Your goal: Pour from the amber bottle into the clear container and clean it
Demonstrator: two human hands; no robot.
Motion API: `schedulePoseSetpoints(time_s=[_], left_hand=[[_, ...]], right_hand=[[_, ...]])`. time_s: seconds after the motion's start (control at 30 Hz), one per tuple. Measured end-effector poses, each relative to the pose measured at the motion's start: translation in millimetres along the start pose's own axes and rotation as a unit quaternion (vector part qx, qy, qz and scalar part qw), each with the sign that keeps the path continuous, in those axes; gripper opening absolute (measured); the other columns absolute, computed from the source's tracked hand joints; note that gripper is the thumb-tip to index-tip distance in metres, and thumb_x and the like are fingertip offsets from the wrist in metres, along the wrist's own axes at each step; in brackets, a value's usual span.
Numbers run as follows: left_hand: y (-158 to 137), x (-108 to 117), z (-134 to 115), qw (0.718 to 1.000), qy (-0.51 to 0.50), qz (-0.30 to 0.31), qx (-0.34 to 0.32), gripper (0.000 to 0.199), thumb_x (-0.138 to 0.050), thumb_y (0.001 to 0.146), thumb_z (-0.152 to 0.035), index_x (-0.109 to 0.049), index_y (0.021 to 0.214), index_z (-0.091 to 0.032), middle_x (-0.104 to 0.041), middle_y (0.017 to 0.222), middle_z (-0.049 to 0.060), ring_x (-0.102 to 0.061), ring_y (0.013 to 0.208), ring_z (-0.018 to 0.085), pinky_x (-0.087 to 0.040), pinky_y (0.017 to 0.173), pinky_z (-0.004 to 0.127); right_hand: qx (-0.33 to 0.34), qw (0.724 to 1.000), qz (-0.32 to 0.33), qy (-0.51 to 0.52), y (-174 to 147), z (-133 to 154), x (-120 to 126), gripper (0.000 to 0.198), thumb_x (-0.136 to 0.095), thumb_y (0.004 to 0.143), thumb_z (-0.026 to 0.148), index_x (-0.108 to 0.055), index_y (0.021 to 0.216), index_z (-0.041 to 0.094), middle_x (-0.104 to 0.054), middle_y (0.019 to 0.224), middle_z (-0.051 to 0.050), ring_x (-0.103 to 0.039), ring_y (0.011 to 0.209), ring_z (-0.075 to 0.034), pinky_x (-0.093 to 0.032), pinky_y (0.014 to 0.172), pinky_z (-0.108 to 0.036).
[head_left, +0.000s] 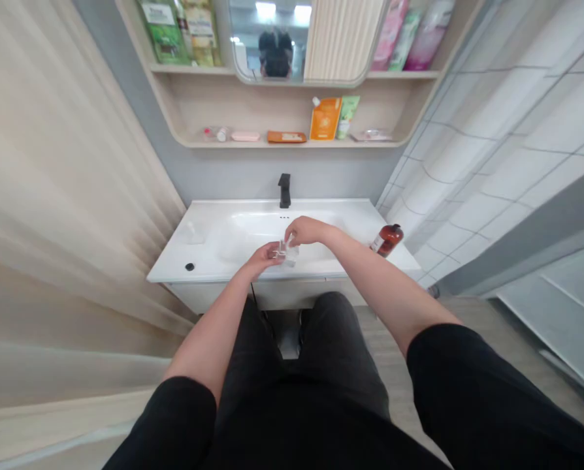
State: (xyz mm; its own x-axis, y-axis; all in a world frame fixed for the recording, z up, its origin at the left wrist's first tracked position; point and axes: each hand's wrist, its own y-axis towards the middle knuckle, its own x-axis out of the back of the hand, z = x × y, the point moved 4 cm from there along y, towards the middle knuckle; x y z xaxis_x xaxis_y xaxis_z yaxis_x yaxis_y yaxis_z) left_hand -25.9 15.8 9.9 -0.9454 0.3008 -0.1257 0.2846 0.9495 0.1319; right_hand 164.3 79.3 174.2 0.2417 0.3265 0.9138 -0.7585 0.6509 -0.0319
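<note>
Over the front of the white sink basin [240, 245], my left hand [263, 256] grips a small clear, see-through container [290, 256] from its left side. Just above it, my right hand [302, 230] has its fingers pinched together and pointing down at the container's top. A thin whitish piece [289, 240] shows below those fingertips; its kind is too small to tell. Both hands are close together, in front of the black faucet [285, 190].
A brown pump-type bottle [388, 240] stands tilted in view on the counter's right. On the left are a clear container [193, 233] and a small round black piece [189, 266]. Above, a shelf [253, 145] holds an orange pouch [325, 119] and a green tube [347, 117]. Curtains hang on both sides.
</note>
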Motion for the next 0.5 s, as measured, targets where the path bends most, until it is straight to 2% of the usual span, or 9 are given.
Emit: schedulePoseSetpoints(time_s=[0.07,0.13,0.23,0.3,0.37,0.5], left_hand=[[-1,2,1,1.0,-0.01,-0.024,0.004,0.078,-0.11,0.064,-0.042,-0.079,0.132,-0.02,-0.08,0.136,0.016,-0.078,0.123,0.035,-0.056,0.121,0.062],[-2,5,0,0.999,-0.025,-0.047,-0.001,0.072,-0.11,0.064,-0.043,-0.079,0.125,-0.019,-0.082,0.13,0.014,-0.078,0.119,0.034,-0.058,0.119,0.062],[-1,7,-1,0.996,-0.047,-0.071,-0.015,0.071,-0.109,0.065,-0.042,-0.077,0.124,-0.02,-0.081,0.128,0.012,-0.077,0.12,0.033,-0.057,0.12,0.062],[0,8,0,0.995,-0.052,-0.088,-0.018,0.073,-0.109,0.062,-0.04,-0.075,0.123,-0.021,-0.08,0.13,0.011,-0.076,0.123,0.032,-0.056,0.121,0.061],[1,9,1,0.994,-0.047,-0.097,-0.016,0.074,-0.108,0.062,-0.039,-0.073,0.125,-0.022,-0.079,0.133,0.011,-0.074,0.127,0.033,-0.054,0.122,0.059],[2,9,-1,0.996,-0.031,-0.088,-0.016,0.077,-0.105,0.06,-0.035,-0.074,0.129,-0.022,-0.078,0.137,0.012,-0.07,0.135,0.035,-0.049,0.126,0.055]], right_hand=[[-0.001,0.998,-0.042,0.048,7,-7,-9,0.022,-0.102,0.072,0.024,-0.095,0.093,0.027,-0.083,0.08,-0.001,-0.075,0.083,-0.025,-0.055,0.086,-0.034],[-0.018,0.988,-0.104,0.114,9,-17,-18,0.028,-0.102,0.077,0.03,-0.095,0.103,0.027,-0.085,0.089,-0.002,-0.076,0.089,-0.027,-0.058,0.092,-0.037],[-0.069,0.945,-0.172,0.27,0,-33,-43,0.06,-0.101,0.082,0.044,-0.085,0.137,0.028,-0.085,0.121,-0.008,-0.077,0.101,-0.027,-0.063,0.1,-0.041],[-0.079,0.907,-0.164,0.38,-7,-38,-70,0.084,-0.105,0.075,0.046,-0.075,0.152,0.029,-0.081,0.138,-0.01,-0.077,0.11,-0.028,-0.064,0.103,-0.043],[-0.064,0.876,-0.151,0.453,-12,-38,-97,0.093,-0.109,0.064,0.044,-0.072,0.148,0.027,-0.08,0.138,-0.01,-0.076,0.116,-0.03,-0.064,0.106,-0.044],[-0.058,0.839,-0.195,0.505,-11,-39,-135,0.084,-0.108,0.05,0.042,-0.071,0.124,0.024,-0.08,0.117,-0.005,-0.074,0.11,-0.029,-0.062,0.106,-0.044]])
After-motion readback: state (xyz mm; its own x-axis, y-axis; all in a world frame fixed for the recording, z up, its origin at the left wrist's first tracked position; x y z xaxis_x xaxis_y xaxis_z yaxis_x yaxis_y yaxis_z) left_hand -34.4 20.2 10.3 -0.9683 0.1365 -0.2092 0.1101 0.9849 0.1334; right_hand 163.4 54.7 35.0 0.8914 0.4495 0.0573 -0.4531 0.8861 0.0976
